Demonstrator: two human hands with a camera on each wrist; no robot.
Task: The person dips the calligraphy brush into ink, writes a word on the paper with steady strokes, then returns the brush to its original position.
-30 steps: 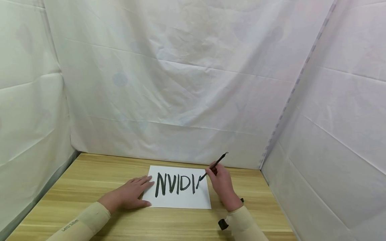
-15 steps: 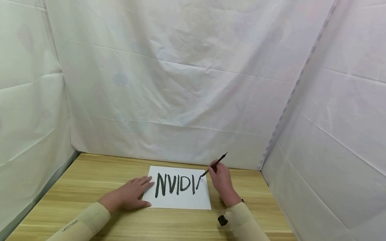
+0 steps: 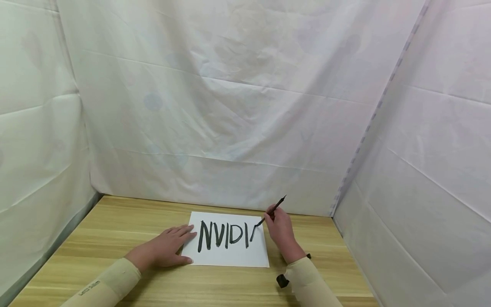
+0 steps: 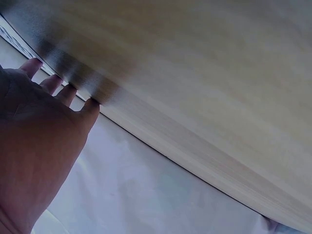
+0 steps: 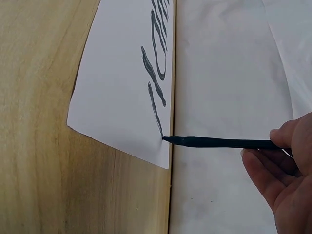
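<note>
A white sheet of paper (image 3: 230, 258) lies on the wooden table, marked with thick black letters reading NVIDI and a slanted stroke after them. My right hand (image 3: 281, 230) pinches a dark ink brush (image 5: 219, 142) between thumb and fingers, well up its handle. In the right wrist view the brush tip meets the upper end of the slanted stroke. My left hand (image 3: 166, 247) rests with fingers spread on the sheet's left edge. From the left wrist view, that hand's fingers (image 4: 91, 109) show at the table's far edge line.
The wooden table (image 3: 96, 238) reaches back to a white cloth wall (image 3: 215, 128), with more cloth on both sides. A black strap piece (image 3: 282, 281) sticks out by the right wrist.
The brush tip has gone up from the middle of the slanted stroke to its top, and the right hand shifted slightly right with it. The left hand has stayed put.
</note>
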